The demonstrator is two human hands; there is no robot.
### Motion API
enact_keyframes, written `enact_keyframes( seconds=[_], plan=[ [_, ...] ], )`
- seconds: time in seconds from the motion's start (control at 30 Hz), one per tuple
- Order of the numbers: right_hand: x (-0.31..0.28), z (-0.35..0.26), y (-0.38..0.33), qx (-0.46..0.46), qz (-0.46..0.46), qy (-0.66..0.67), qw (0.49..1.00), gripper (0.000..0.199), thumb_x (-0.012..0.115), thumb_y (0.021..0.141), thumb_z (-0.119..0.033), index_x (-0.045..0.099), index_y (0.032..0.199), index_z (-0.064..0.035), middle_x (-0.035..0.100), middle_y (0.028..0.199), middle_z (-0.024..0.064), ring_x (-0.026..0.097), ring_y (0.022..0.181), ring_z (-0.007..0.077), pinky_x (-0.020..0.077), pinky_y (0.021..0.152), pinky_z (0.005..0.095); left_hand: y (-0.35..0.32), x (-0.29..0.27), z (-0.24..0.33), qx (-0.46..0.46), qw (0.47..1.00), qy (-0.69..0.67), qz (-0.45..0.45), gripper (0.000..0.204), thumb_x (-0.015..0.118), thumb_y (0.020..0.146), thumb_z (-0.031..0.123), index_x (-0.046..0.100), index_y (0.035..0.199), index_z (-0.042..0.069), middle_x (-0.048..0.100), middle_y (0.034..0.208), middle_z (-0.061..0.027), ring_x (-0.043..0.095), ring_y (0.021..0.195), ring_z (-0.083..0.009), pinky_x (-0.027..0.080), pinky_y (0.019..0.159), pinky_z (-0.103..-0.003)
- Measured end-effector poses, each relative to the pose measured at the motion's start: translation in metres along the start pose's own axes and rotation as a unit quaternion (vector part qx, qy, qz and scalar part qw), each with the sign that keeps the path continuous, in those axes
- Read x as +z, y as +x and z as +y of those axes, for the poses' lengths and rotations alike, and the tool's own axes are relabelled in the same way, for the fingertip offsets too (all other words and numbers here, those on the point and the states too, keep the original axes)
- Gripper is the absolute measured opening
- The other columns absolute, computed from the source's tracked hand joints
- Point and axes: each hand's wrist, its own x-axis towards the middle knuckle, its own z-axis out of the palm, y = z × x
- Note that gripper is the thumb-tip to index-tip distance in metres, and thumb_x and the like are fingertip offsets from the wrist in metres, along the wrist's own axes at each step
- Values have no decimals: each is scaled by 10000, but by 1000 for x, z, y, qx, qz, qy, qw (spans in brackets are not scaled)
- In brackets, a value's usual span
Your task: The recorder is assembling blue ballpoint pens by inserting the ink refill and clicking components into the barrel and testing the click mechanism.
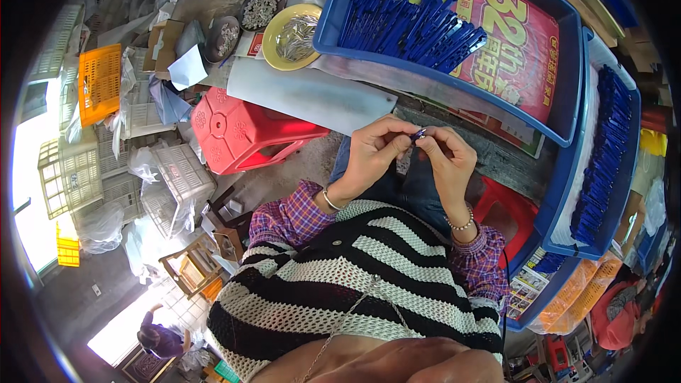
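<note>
Above my lap, my left hand (379, 150) and my right hand (448, 159) meet with their fingertips pinched on one small dark-blue piece (419, 135) with a shiny spot. Its exact kind is too small to tell, and the fingers cover most of it. Ahead and to the right, a large blue tray (454, 71) holds many slim, shiny blue pieces (397, 18) piled at its left side on printed paper. A yellow bowl (267, 46) of thin silvery metal parts (296, 37) stands left of that tray.
Two dark bowls (243, 20) of small metal parts stand farther left. A red plastic stool (227, 128) is at my left. At my right, another blue tray (624, 177) holds more blue pieces. Stacked crates (177, 174) fill the far left, with a person (159, 340) at lower left.
</note>
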Motion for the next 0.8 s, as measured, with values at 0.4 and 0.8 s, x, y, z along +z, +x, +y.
enact_keyframes(
  seconds=[0.4, 0.8],
  plan=[
    [-4, 5, -1, 75, -37, -1, 996, 137, 606, 861, -76, 657, 877, 49, 636, 723, 50, 570, 581, 81, 440, 528, 185, 0, -2, -7, 24, 997, 64, 21, 179, 552, 846, -66, 622, 999, -6, 533, 866, -19, 497, 675, -51, 402, 583, -181],
    [-6, 4, 4, -4, -30, -81, 996, 104, 611, 847, -46, 667, 902, 21, 629, 757, 64, 590, 626, 97, 466, 566, 209, 0, 0, -3, -13, 999, 25, 28, 179, 544, 860, -50, 619, 1016, -6, 545, 854, -16, 501, 667, -54, 411, 589, -183]
  ],
)
